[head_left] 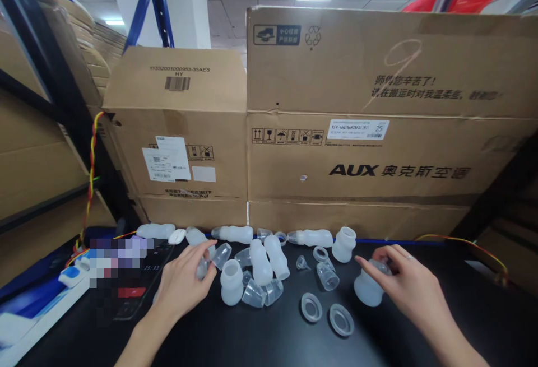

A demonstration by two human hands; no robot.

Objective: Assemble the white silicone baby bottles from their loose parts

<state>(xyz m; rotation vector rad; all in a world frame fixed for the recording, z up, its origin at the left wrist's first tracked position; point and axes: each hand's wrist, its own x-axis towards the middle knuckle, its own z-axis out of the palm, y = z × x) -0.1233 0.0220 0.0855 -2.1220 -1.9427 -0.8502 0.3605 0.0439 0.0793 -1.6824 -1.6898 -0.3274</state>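
While the right hand (406,277) is closed around the translucent bottle (368,291), avoid squeezing it; the left hand (182,278), half-curled, holds a clear piece (202,268).

The worktop (277,342) looked smooth and black, with a faint sheen. Across it, the bottles (261,262) seemed milky plastic or silicone, softly frosted, while the cups (254,294) were clear, glossy plastic. Farthest from its back edge, the rings (342,333) looked smooth and translucent. Along that edge, matt brown cardboard (290,165) bore smooth white paper labels (357,129).
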